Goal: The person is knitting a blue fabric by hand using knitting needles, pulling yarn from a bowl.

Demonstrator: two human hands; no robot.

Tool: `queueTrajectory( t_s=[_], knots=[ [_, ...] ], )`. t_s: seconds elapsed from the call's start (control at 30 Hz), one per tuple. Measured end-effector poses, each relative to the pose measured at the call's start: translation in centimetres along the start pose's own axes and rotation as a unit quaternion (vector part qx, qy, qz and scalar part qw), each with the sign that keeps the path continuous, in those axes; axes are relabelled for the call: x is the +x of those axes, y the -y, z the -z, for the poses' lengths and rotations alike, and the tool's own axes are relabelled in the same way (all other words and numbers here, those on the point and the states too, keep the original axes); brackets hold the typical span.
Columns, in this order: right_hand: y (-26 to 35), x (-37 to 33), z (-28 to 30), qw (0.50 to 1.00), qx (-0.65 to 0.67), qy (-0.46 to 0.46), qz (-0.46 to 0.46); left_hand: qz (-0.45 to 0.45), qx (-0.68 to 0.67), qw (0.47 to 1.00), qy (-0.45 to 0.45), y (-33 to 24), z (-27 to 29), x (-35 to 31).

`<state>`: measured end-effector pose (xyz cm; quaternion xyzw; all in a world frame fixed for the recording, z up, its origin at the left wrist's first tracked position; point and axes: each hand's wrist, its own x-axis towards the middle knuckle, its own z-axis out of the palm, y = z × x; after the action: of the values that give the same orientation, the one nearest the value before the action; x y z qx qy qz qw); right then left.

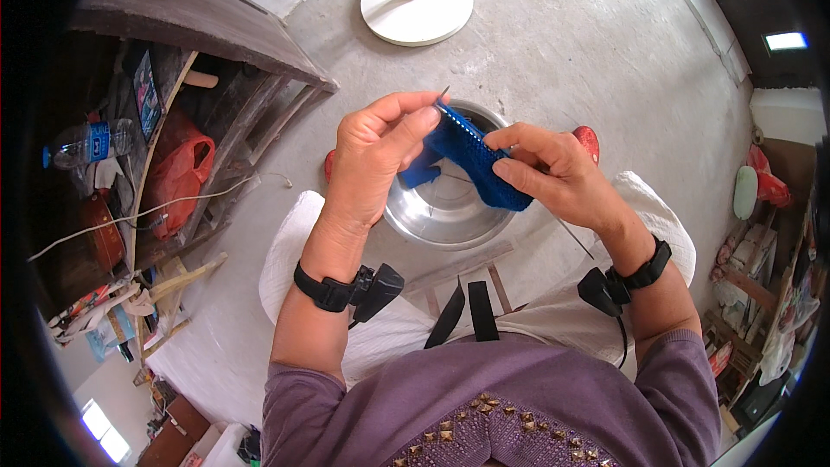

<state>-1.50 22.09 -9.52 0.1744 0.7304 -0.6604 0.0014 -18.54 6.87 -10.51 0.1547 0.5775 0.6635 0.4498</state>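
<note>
A strip of blue knitting point(480, 169) is stretched between my two hands, with a row of pale-looking stitches along its upper edge. My left hand point(378, 147) pinches its upper left end, where the tip of a thin knitting needle point(445, 93) pokes out past the fingers. At the strip's right side, my right hand point(553, 171) grips the knitting between thumb and fingers. Another thin needle point(574, 238) slants down below my right hand. Under the work stands a shiny metal basin point(445, 229) with blue yarn point(421, 171) showing inside it.
A white round stand base point(418, 2) is on the concrete floor ahead. To the left, a dark wooden cabinet point(207, 26) holds a plastic bottle point(91, 143) and a red bag point(183, 175). Cluttered shelving point(748, 294) lines the right. Red shoes point(587, 145) flank the basin.
</note>
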Motion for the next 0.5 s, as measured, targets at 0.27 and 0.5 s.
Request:
queueTrajectory(
  t_s=[0.27, 0.5],
  knots=[
    [-0.55, 0.00, -0.20, 1.000, -0.005, -0.007, 0.015, -0.014, 0.016, 1.000, -0.006, 0.12, -0.24, 0.08],
    [-0.52, 0.10, -0.46, 1.000, 0.011, -0.011, 0.013, -0.035, 0.016, 0.999, -0.031, 0.50, -0.41, 0.21]
  ],
)
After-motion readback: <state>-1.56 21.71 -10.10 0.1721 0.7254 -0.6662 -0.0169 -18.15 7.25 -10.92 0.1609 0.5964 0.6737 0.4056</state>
